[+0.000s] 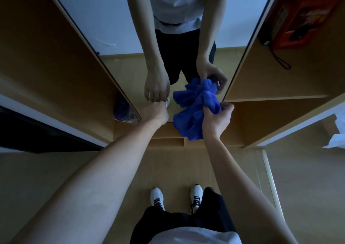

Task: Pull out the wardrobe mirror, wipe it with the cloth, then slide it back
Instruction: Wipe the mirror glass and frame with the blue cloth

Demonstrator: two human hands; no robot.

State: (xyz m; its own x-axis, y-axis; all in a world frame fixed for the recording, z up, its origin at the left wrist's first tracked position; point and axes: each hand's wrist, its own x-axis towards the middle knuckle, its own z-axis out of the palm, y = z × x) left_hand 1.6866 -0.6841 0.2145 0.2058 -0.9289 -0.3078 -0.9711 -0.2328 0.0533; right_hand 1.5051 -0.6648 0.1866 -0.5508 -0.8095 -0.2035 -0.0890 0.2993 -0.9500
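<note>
Blue and crumpled, the cloth (194, 111) is bunched in the right hand (217, 119), whose fingers (226, 106) are curled round its upper folds while the rest hangs down below the palm. It is held close against the lower part of the mirror (130, 70), near the right edge of the glass, and its reflection appears just above it.

The mirror stands upright between 2 wooden wardrobe panels (56, 61), with a thin dark frame along each side. In the glass one sees the person's white shirt, dark shorts and both arms.

The left hand (155, 113) reaches to the bottom of the mirror. Its fingers are curled into a fist at the glass, meeting their own reflection. I cannot tell whether they grip an edge there or only press on it.

On the right, a shelf compartment (276, 87) of the wardrobe holds an orange-red box (298, 18) with a black cord (280, 59) hanging from it. Something white (336, 135) lies at the far right edge. A dark purple object (125, 111) sits low on the left beside the mirror. Below, 2 white shoes (157, 198) with black laces stand on the light wooden floor (308, 187).
</note>
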